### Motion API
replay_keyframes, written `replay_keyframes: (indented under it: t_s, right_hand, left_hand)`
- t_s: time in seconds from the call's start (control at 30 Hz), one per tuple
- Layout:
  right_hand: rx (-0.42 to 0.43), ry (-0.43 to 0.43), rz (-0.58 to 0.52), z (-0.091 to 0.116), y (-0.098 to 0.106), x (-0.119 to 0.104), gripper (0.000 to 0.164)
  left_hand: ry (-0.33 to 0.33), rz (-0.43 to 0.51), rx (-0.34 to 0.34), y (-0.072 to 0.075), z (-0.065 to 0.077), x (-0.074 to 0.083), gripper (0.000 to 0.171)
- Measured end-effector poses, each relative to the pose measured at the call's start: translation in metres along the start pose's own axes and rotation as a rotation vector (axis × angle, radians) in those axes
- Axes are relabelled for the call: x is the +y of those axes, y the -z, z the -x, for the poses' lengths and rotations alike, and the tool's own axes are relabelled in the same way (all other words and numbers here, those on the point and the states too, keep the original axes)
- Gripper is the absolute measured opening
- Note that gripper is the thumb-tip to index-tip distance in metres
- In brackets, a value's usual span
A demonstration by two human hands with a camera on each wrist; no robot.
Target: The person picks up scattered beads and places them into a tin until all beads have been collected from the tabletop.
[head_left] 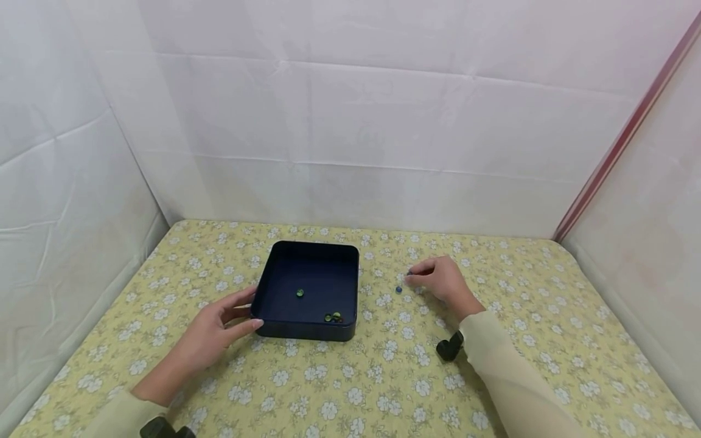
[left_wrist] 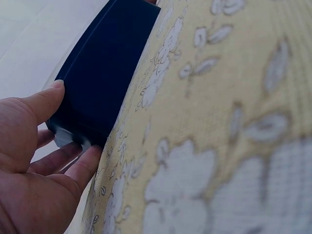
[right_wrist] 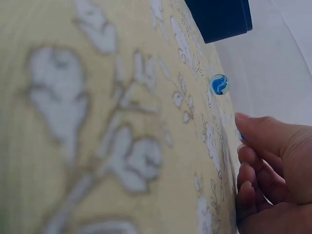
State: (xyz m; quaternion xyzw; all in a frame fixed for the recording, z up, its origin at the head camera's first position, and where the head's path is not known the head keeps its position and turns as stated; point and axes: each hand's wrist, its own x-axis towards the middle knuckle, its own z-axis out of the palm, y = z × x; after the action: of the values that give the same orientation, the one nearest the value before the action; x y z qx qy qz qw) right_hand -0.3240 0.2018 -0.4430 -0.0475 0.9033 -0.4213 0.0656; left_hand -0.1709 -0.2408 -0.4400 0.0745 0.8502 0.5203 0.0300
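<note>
A square dark blue tray [head_left: 306, 330] stands on the tablecloth. My left hand [head_left: 210, 331] holds its near left corner, the thumb on the front wall and the other fingers along the left side; the left wrist view shows this grip up close. Beyond the tray's right side, my right hand [head_left: 442, 281] pinches a small blue marble [right_wrist: 243, 138] between thumb and forefinger, mostly hidden by them. Another marble, clear with a blue swirl [right_wrist: 220, 84], lies on the cloth just left of those fingertips. Inside the tray are a green marble [head_left: 299, 293] and a small cluster of marbles [head_left: 336, 316] near the front right corner.
The table is covered by a yellow cloth with white flowers [head_left: 328, 389]. White sheet walls [head_left: 350, 121] enclose its back and sides, with a red strip [head_left: 619, 140] at the back right corner. Black wrist devices [head_left: 450, 347] sit at both cuffs.
</note>
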Motion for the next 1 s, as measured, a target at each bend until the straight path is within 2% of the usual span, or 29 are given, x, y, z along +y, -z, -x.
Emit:
replay_keyframes:
  t_s: [0.27, 0.6, 1.0]
  right_hand:
    - [-0.005, 0.025, -0.001, 0.007, -0.001, -0.007, 0.028]
    - [-0.005, 0.032, -0.086, 0.017, -0.004, -0.013, 0.032]
    - [-0.036, 0.124, -0.178, 0.027, -0.011, -0.024, 0.039]
  left_hand:
    - [-0.003, 0.009, -0.003, 0.000, 0.000, -0.001, 0.074]
    - [-0.001, 0.011, -0.003, 0.000, -0.001, -0.001, 0.074]
    - [-0.002, 0.007, -0.003, 0.000, 0.000, -0.001, 0.075]
